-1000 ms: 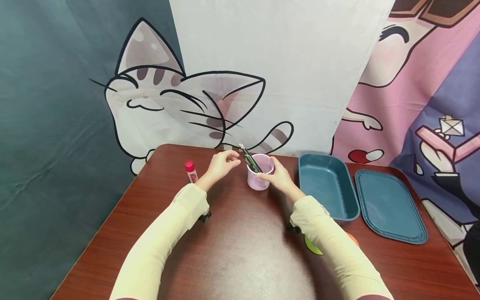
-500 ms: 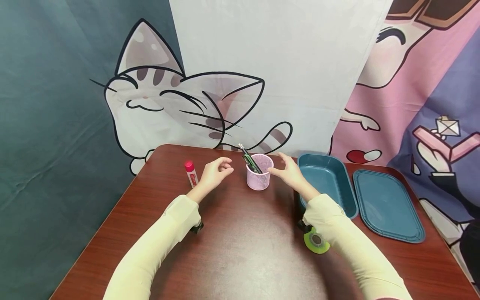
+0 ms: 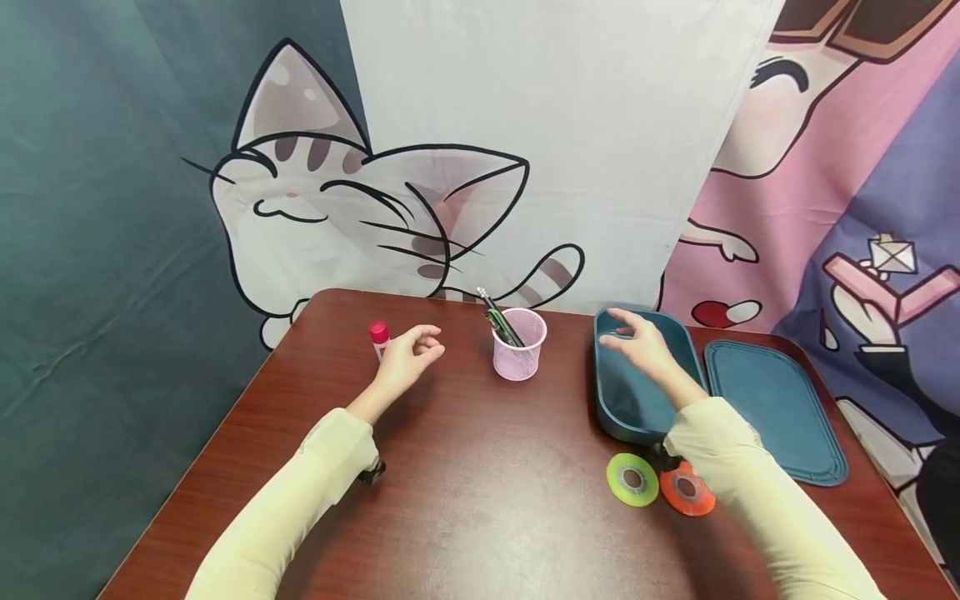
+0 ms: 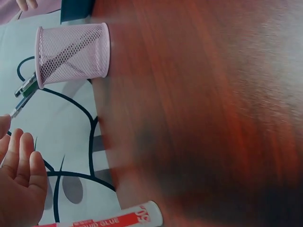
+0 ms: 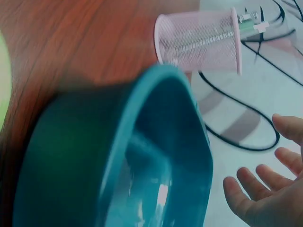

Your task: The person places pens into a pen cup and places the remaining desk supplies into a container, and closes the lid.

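A pink mesh pen cup [image 3: 517, 358] stands upright on the table with a couple of pens [image 3: 501, 323] leaning out to the left. My left hand [image 3: 405, 357] hovers left of the cup with loosely bent fingers and nothing in them. Beside and partly behind it stands a glue bottle [image 3: 378, 332] with a red cap; the left wrist view shows its red-and-white label [image 4: 111, 221]. Over the teal plastic box [image 3: 633, 408] hangs my right hand [image 3: 643, 343], its fingers spread and holding nothing. The right wrist view shows the box's rim [image 5: 124, 123] below that hand.
A teal lid [image 3: 776, 408] lies flat to the right of the box. Two ring-shaped discs, one green [image 3: 632, 480] and one orange [image 3: 686, 492], lie in front of the box near the right sleeve. A printed cloth [image 3: 585, 125] hangs behind the table [image 3: 465, 500].
My right hand has let go of the pen cup and moved right, over the box. My left hand has drawn back leftward toward the glue bottle. The cup has stayed upright in place.
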`<state>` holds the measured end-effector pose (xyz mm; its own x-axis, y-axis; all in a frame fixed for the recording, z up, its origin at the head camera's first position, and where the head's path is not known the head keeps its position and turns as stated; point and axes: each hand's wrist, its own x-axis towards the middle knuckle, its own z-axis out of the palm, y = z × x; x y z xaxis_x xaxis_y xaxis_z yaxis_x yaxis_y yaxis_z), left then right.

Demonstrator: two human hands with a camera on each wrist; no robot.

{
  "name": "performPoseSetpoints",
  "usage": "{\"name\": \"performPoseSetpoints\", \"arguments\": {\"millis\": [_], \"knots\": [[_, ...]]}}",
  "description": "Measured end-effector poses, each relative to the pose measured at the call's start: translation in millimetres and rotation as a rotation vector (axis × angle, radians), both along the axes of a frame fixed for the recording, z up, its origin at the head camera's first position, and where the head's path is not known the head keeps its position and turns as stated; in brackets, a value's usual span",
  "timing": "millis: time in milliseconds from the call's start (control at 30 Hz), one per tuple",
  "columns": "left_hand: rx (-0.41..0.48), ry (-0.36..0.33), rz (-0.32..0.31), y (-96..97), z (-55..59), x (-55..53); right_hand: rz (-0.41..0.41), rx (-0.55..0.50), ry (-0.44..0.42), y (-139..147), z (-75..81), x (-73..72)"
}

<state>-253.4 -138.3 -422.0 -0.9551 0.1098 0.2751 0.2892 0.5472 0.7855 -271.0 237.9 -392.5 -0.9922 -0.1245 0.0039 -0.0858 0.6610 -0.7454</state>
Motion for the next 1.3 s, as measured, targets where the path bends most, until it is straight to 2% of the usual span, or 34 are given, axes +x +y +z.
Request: {"name": "performPoseSetpoints", "arguments": {"millis": [233,600,833,1000,1167,1300], "knots": [[0.024,0.037,0.006,-10.7,-8.1,9.0,-0.017,-0.019,-0.003,36,4.9,8.9],[0.086,0.092,0.088,-28.4,-17.0,17.1,-0.036,-0.046,-0.047,81,6.2,25.0],[0.163,0.124,0.185,-35.3,-19.2,21.6,-0.089,-0.069,-0.018,106,-3.1,31.0],[0.227,0.156,0.260,-40.4,-22.2,21.1,-0.136,-0.054,-0.047,120,-10.0,34.6],[0.191,0.199,0.357,-45.6,-26.5,18.4,-0.133,-0.052,-0.080,128,-16.1,36.7],[0.174,0.199,0.424,-48.1,-28.0,17.5,-0.118,-0.079,-0.126,133,-20.2,38.2]]}}
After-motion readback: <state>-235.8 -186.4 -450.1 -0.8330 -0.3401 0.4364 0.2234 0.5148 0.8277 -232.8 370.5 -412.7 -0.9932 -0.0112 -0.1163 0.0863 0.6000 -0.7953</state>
